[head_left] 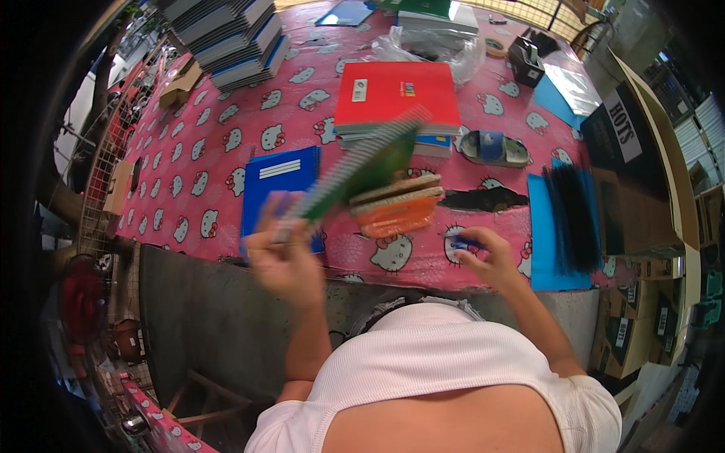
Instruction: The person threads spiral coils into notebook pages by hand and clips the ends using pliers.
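My left hand (pixel 287 264) is closed on the spiral edge of a green notebook (pixel 381 162), lifted at a slant and smeared by motion. Below and behind that hand, blue spiral notebooks (pixel 278 192) lie on the pink table cover. My right hand (pixel 492 260) pinches a small dark-blue tool (pixel 467 241) just above the table's near edge; its kind is too small to tell. Between the hands sits an orange, plastic-covered block (pixel 400 217) with tan layers on top. Beyond the green notebook rises a stack of red-covered notebooks (pixel 400 90).
Tall notebook stacks (pixel 234 45) stand at the far left. A sandal (pixel 492 147) lies right of the red stack, with a tape dispenser (pixel 526 62) farther back. Black binding coils (pixel 572 219) rest on blue sheets (pixel 545 249), beside a large cardboard box (pixel 642 151).
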The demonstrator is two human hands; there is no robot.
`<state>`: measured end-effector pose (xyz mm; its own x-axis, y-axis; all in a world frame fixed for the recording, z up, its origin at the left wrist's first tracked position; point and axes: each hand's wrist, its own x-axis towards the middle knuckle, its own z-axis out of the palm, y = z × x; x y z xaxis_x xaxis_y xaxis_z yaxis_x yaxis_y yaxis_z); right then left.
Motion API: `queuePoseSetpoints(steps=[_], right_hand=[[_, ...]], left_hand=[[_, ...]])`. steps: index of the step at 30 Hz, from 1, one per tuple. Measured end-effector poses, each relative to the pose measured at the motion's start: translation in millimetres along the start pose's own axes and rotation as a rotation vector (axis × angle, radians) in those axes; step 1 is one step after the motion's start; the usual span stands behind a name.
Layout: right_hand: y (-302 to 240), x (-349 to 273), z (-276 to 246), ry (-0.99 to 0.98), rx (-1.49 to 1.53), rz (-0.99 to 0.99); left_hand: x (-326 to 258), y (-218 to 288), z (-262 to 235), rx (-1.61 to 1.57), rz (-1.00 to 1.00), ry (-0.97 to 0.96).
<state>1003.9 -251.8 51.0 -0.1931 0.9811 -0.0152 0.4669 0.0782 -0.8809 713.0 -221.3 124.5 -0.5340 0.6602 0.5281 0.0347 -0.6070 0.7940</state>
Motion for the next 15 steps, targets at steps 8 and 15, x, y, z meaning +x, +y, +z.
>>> queuePoseSetpoints(steps=[8, 15], right_hand=[[-14, 70, -6, 0.243, -0.241, -0.311], [-76, 254, 67, 0.044, -0.577, -0.738]], left_hand=[[7, -103, -187, 0.095, -0.403, 0.747], [22, -103, -177, 1.037, -0.159, 0.442]])
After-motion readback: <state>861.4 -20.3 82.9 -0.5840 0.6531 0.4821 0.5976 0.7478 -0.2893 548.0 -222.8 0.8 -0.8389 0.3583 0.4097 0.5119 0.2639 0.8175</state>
